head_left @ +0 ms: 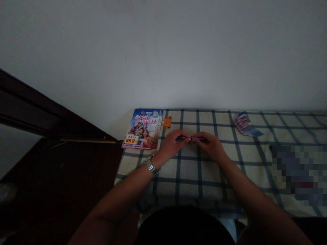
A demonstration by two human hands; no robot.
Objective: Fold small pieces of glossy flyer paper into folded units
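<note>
My left hand point(176, 143) and my right hand point(208, 145) meet above the checked cloth, fingertips almost touching. Both pinch a narrow folded flyer point(198, 138), seen nearly edge-on and largely hidden by the fingers. Left of my hands lies a stack of colourful printed flyers point(141, 129), the top one face up with a yellow price patch. To the right, several folded flyers point(244, 125) lie overlapped in a small fanned pile.
A blue-and-white checked cloth point(189, 170) covers the surface, which meets a pale wall point(178, 61). An orange bear-shaped figure point(167, 122) is beside the flyer stack. Dark wooden panelling point(38, 109) stands at left. A pixelated patch hides the right edge.
</note>
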